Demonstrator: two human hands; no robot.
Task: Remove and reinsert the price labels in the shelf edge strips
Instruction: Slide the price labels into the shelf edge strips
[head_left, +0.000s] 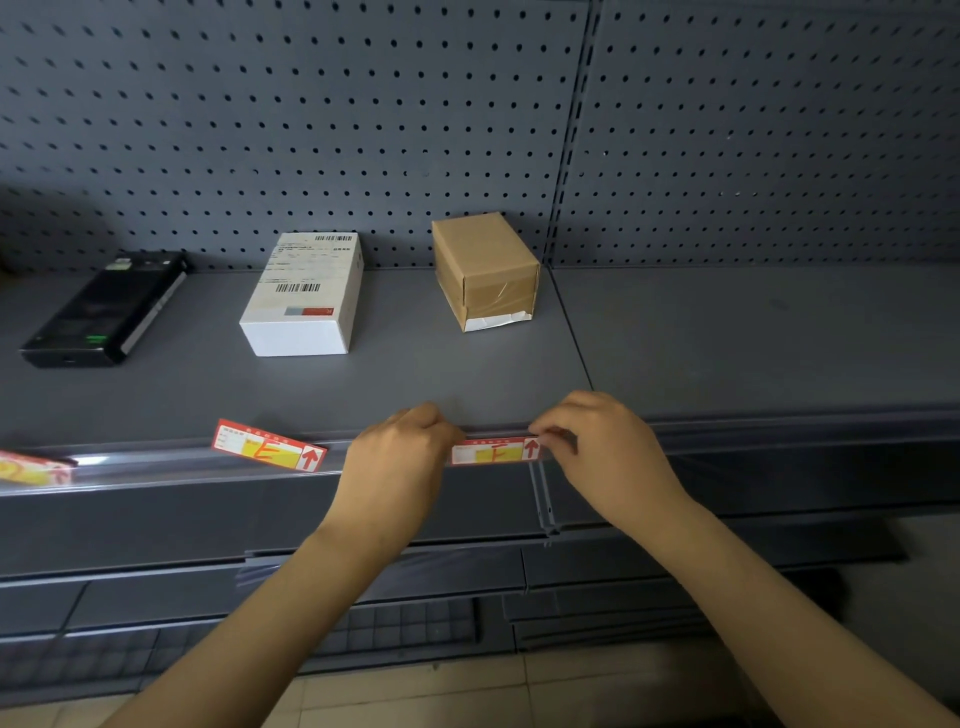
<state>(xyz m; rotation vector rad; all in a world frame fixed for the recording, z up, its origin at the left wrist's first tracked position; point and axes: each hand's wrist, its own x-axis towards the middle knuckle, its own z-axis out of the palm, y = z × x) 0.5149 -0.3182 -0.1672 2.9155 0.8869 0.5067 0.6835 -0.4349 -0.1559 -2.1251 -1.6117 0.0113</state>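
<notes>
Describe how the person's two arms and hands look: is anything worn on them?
Both forearms are bare up to the bottom edge of the picture; no sleeves show. The left hand and the right hand wear no gloves. No watch, bracelet or ring can be seen on the visible wrists and fingers.

We're in a shop aisle here, facing grey metal retail shelving: a perforated pegboard back panel (311, 130) with a slotted upright (574, 130) rises behind a flat steel shelf (415, 374). Along the shelf's front runs a clear edge strip (171, 462) carrying red-and-yellow price labels (267, 451) with red arrows, and a few boxed goods sit spaced along the shelf: a black box (104, 309), a white barcoded carton (306, 296), a brown cardboard box (485, 270). Pale floor tiles (415, 696) show below.
</notes>
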